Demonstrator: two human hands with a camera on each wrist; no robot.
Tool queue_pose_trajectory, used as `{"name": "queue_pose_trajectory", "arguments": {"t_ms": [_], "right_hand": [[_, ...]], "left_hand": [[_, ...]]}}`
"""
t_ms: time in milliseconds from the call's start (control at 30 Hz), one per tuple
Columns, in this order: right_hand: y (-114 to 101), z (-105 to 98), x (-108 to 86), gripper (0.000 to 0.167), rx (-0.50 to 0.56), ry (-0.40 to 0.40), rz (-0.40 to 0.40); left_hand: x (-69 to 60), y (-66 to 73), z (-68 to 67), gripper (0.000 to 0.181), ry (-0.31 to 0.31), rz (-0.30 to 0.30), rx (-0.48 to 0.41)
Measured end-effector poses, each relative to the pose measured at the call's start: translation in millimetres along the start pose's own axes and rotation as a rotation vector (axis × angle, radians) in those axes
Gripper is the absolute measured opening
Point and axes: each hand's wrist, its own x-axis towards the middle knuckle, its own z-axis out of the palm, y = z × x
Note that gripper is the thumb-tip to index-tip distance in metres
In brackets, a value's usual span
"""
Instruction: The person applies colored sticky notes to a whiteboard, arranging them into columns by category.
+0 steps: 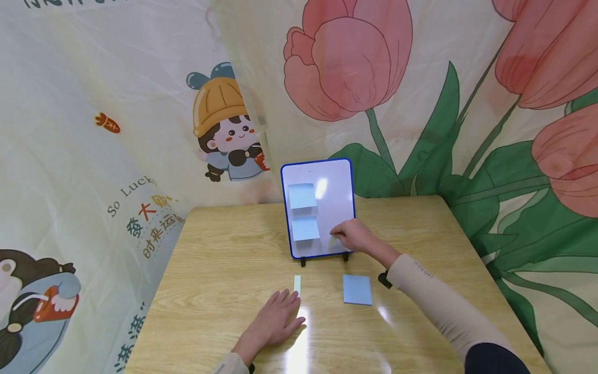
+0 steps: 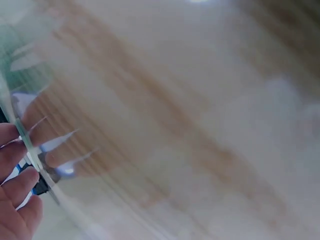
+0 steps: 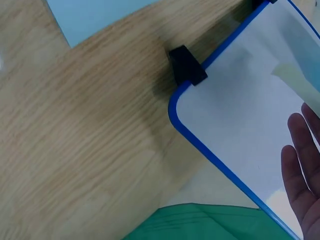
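Note:
A small whiteboard (image 1: pixel 334 208) with a blue rim stands tilted on black feet (image 3: pixel 186 66). Two light blue sticky notes, an upper one (image 1: pixel 302 196) and a lower one (image 1: pixel 306 229), are stuck on its left half. At the board's lower right, my right hand (image 1: pixel 356 236) pinches a narrow pale yellow-green paper strip (image 3: pixel 299 86). My left hand (image 1: pixel 276 319) rests on the table with its fingers extended, its fingertips by a pale narrow strip (image 1: pixel 297 284). In the left wrist view that hand (image 2: pixel 17 200) shows only at the left edge.
A square blue sticky-note pad (image 1: pixel 357 290) lies on the wooden table (image 1: pixel 224 259), in front of the board's right foot. Behind the table hangs a printed cloth (image 1: pixel 420 41) with tulips and cartoon figures.

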Motion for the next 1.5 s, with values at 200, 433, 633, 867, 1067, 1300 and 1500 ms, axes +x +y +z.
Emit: {"name": "queue_pose_trajectory", "arguments": {"t_ms": [200,433,633,867,1067,1300,1500], "right_hand": [[0.5,-13.3,7.7,0.021,-0.014,0.057,0.04],[-1.0,-32.7,17.5,0.023,-0.026,0.114,0.067],[-2.8,-45.9,26.2,0.024,-0.055,0.126,0.074],[-4.5,-58.2,32.8,0.024,-0.092,0.223,0.094],[-7.1,-63.8,36.1,0.024,-0.148,0.387,0.081],[-7.7,-64.7,39.3,0.025,-0.152,0.419,0.118],[-7.9,-64.7,41.5,0.028,-0.181,0.468,0.111]], "left_hand": [[3.0,3.0,-1.3,0.06,0.006,-0.01,0.0],[5.3,5.1,-1.6,0.062,0.012,-0.021,0.041],[5.1,4.3,-1.9,0.065,0.009,-0.037,0.04],[7.1,3.8,-2.5,0.067,-0.02,-0.052,0.025],[6.7,5.2,-2.8,0.067,-0.02,-0.064,0.013],[4.7,7.6,-2.5,0.065,-0.014,-0.074,0.001],[4.3,8.4,-1.7,0.066,-0.019,-0.073,0.0]]}}
